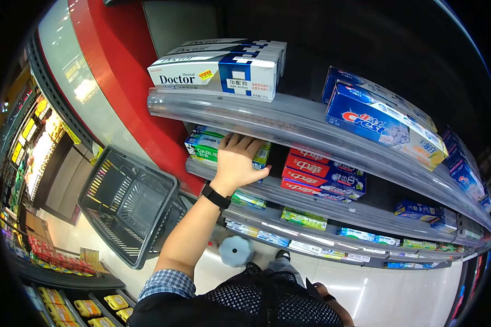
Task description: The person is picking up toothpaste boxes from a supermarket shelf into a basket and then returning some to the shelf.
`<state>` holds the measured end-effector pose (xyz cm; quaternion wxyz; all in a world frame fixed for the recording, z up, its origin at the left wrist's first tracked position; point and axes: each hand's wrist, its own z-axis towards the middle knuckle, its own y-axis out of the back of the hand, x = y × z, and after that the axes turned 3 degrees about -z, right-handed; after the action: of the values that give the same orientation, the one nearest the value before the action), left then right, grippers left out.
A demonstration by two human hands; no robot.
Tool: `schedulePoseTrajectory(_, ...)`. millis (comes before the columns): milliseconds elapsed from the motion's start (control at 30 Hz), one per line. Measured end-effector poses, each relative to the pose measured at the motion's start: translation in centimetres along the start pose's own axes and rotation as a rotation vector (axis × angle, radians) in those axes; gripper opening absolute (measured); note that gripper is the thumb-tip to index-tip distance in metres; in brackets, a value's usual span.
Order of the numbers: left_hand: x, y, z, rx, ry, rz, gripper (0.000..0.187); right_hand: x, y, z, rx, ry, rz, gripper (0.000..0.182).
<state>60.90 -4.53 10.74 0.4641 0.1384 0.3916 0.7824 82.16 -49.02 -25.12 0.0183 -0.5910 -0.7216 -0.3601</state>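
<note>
My left hand [237, 161], with a black band at the wrist, reaches to the second shelf. Its fingers curl over the top of a green-and-white Darlie toothpaste box [203, 149], and its thumb lies against the front near the box's right end. The hand covers the middle of the box. To its right sit stacked red-and-blue toothpaste boxes [323, 177]. Low by my body hangs my right hand [320, 290], small and dark, with its fingers mostly hidden; whether it holds anything cannot be made out.
White Doctor boxes [202, 76] and blue Crest boxes [384, 122] stand on the shelf above, behind a clear rounded lip [245, 114]. A grey shopping basket [166, 191] is at the left. Below are a round grey stool [235, 251] and lower shelves with more boxes [304, 218].
</note>
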Motion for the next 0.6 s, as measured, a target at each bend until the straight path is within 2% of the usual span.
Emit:
schedulePoseTrajectory(167, -0.1, -0.3, 0.0, -0.09, -0.018, -0.01, 0.053, -1.1, -0.4, 1.5, -0.006, 0.025, -0.072, 0.024)
schedulePoseTrajectory(233, 0.1, -0.5, 0.0, -0.07, -0.013, -0.005, 0.053, -2.7, -1.5, 3.2, -0.068, 0.1, -0.176, 0.014)
schedulePoseTrajectory(267, 0.1, -0.7, 0.0, -0.063, -0.006, 0.003, 0.053, -2.6, -1.3, 3.4, -0.049, 0.283, -0.481, 0.013)
schedulePoseTrajectory(333, -0.1, -0.8, 0.0, -0.051, 0.008, 0.022, 0.056, -3.6, -1.8, 4.8, -0.081, 0.336, -0.544, 0.014)
schedulePoseTrajectory(367, 0.0, -0.8, 0.0, -0.047, -0.011, 0.017, 0.058, -1.8, -1.1, 3.9, -0.008, 0.039, -0.118, 0.019)
schedulePoseTrajectory(400, 0.2, -0.5, 0.0, -0.049, -0.031, 0.015, 0.06, -1.8, -1.1, 4.4, 0.017, 0.051, -0.052, 0.026)
schedulePoseTrajectory(467, 0.6, 0.4, -0.3, -0.016, -0.072, -0.026, 0.064, -1.9, -1.4, 5.3, 0.031, 0.063, 0.019, 0.028)
schedulePoseTrajectory(533, 1.0, 1.4, -0.6, 0.004, 0.006, -0.293, 0.072, -1.8, -1.4, 5.9, 0.028, 0.062, -0.008, 0.026)
schedulePoseTrajectory(567, 1.0, 1.9, -1.0, 0.035, -0.023, -0.115, 0.078, -1.6, -1.5, 6.0, 0.026, 0.058, -0.015, 0.024)
schedulePoseTrajectory(600, 1.2, 2.2, -1.4, 0.049, -0.04, -0.118, 0.078, -2.2, -1.7, 6.3, 0.02, 0.103, -0.014, 0.024)
